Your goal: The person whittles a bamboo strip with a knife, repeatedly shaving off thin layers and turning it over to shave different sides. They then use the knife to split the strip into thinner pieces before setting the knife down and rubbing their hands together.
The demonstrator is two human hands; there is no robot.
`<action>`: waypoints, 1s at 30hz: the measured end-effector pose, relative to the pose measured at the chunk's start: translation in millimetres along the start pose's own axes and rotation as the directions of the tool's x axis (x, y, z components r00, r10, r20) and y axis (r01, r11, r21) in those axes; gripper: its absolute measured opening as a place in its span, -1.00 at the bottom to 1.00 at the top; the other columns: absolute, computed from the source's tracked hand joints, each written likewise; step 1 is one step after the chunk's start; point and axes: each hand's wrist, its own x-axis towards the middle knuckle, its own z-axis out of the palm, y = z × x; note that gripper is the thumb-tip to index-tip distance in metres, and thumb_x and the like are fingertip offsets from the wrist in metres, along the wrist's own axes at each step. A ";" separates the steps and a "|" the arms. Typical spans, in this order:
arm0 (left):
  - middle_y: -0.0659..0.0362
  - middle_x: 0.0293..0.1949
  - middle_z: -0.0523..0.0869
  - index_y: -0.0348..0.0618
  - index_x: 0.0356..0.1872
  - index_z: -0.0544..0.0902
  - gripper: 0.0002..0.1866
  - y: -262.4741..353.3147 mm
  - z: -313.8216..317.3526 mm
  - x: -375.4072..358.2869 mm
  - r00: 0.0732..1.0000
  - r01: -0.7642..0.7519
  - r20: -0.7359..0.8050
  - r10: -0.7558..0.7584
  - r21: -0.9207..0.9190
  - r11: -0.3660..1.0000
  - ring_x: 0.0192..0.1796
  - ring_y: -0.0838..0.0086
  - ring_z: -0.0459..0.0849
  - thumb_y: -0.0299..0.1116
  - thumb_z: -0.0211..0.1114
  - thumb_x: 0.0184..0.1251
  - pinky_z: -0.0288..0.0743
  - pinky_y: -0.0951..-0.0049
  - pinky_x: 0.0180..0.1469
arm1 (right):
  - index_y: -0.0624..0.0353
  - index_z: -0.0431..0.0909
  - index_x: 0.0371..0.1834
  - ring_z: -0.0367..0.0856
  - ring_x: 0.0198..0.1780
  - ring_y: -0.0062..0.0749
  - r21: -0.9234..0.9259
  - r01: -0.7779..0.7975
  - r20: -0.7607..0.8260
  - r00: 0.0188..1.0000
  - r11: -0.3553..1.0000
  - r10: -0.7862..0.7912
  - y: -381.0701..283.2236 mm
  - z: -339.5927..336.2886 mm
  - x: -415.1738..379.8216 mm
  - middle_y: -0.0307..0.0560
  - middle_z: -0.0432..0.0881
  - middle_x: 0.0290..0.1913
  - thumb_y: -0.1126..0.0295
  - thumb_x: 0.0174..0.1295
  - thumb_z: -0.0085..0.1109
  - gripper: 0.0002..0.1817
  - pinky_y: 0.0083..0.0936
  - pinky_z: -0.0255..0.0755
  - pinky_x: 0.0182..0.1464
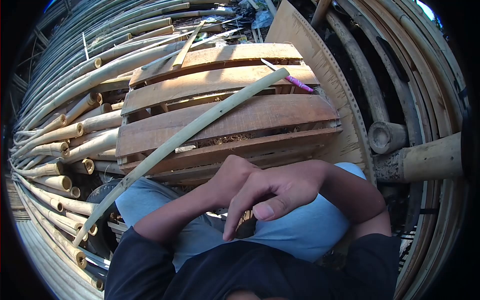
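Grip empty: right hand (272,195) over left hand (232,177).

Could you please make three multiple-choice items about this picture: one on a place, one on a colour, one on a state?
1. Where does the long bamboo strip lie?
A. Slanted across the wooden pallet
B. Upright against a wall
C. Inside a bucket

2. What colour is the handle of the knife on the pallet?
A. Green
B. Pink
C. Black

3. What are the hands doing?
A. Gripping the knife
B. Lifting the strip
C. Resting together over the lap, right hand over left hand

Key: 1 A, the strip crosses the slats diagonally; 2 B, the handle shows pink; 3 C, the hands overlap and no tool shows in them.
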 end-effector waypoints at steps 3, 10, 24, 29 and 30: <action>0.06 -0.53 0.72 -0.11 -0.38 0.72 -0.70 11.0 1.3 1.4 0.995 -0.087 -0.018 0.097 0.296 0.951 -0.45 0.04 0.70 -0.17 0.47 -0.14 0.53 0.16 -0.41 | 0.42 0.58 0.27 0.67 0.23 -0.13 -0.100 -0.093 0.077 0.992 0.991 0.101 -7.9 -1.0 -7.0 0.18 0.71 0.16 0.04 0.50 0.13 -0.41 -0.30 0.44 0.35; -0.08 -0.16 0.75 -0.22 -0.12 0.66 -0.55 18.3 -24.7 10.2 0.973 0.060 0.208 -0.101 0.194 0.979 -0.10 -0.01 0.73 -0.24 0.53 -0.05 0.59 0.08 -0.06 | 0.41 0.66 0.12 0.74 0.07 -0.25 -0.046 -0.214 -0.070 0.975 0.976 0.210 -17.8 -16.4 -20.8 0.11 0.78 -0.02 0.07 0.49 0.17 -0.48 -0.38 0.55 0.19; -0.17 0.40 0.37 -0.28 0.52 0.16 -0.12 3.1 -6.6 5.9 0.992 -0.041 0.060 0.110 -0.673 0.738 0.36 0.16 0.51 -0.27 0.46 0.28 0.38 0.21 0.35 | 0.39 0.81 -0.24 0.78 -0.18 -0.06 0.086 0.189 -0.153 0.973 0.978 -0.175 8.4 -6.5 -2.3 0.52 0.69 0.03 -0.53 0.40 -0.52 0.13 -0.54 0.65 -0.29; -0.12 0.19 0.52 -0.24 0.41 0.23 -0.23 1.0 5.6 -1.0 0.998 -0.024 -0.063 -0.028 -0.698 0.716 0.11 0.16 0.73 -0.31 0.49 0.29 0.70 0.27 0.03 | 0.55 0.71 -0.16 0.79 -0.17 -0.23 -0.053 0.358 -0.243 0.901 0.932 -0.360 9.6 -6.3 1.9 0.34 0.76 -0.18 -0.20 0.58 -0.37 -0.11 -0.52 0.67 -0.39; -0.10 0.15 0.55 -0.24 0.39 0.24 -0.25 1.4 10.2 -1.5 0.995 -0.030 -0.087 -0.041 -0.691 0.722 0.05 0.16 0.77 -0.32 0.50 0.30 0.77 0.28 -0.03 | 0.55 0.71 -0.16 0.79 -0.17 -0.23 -0.054 0.358 -0.246 0.900 0.932 -0.360 7.9 -3.6 2.8 0.34 0.76 -0.18 -0.20 0.58 -0.37 -0.11 -0.52 0.67 -0.39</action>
